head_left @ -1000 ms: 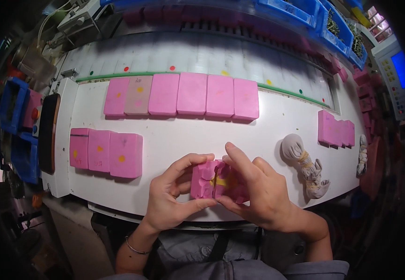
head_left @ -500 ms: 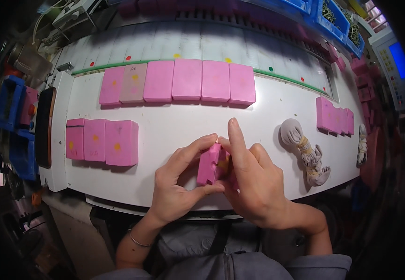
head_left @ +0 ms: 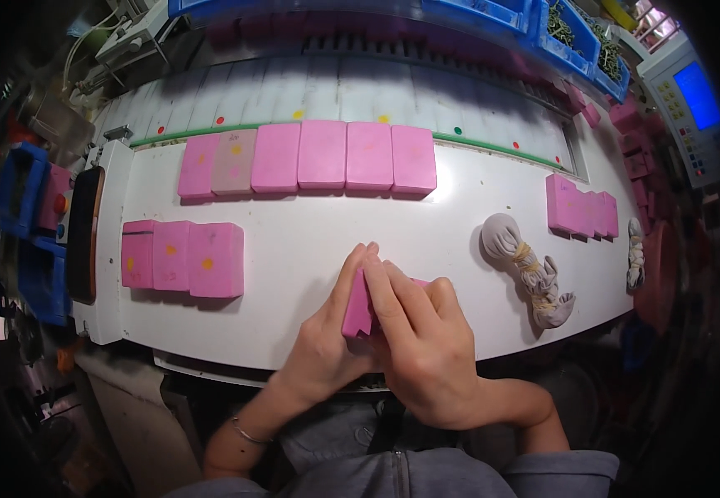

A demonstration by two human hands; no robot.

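Observation:
In front of me, over the near edge of the white table [head_left: 293,241], both my hands are closed around a pink block [head_left: 358,309]. My left hand [head_left: 324,344] grips it from the left, fingers pointing up along its side. My right hand [head_left: 426,349] wraps over the right side, its fingertips meeting the left ones at the top. A notch shows low on the block's near end. Most of its faces are hidden behind my fingers, and a bit of pink shows past the right knuckles.
A row of pink blocks [head_left: 322,156] and one greyish block [head_left: 234,162] lies beyond my hands. Three pink blocks [head_left: 215,260] sit left, several more [head_left: 572,207] far right. A tied grey cloth bundle [head_left: 534,270] lies right. Blue bins [head_left: 572,37] stand at the back.
My right index finger, raised before, has come down onto the block. Both hands have closed more tightly around it and shifted slightly left; the view has tilted a little.

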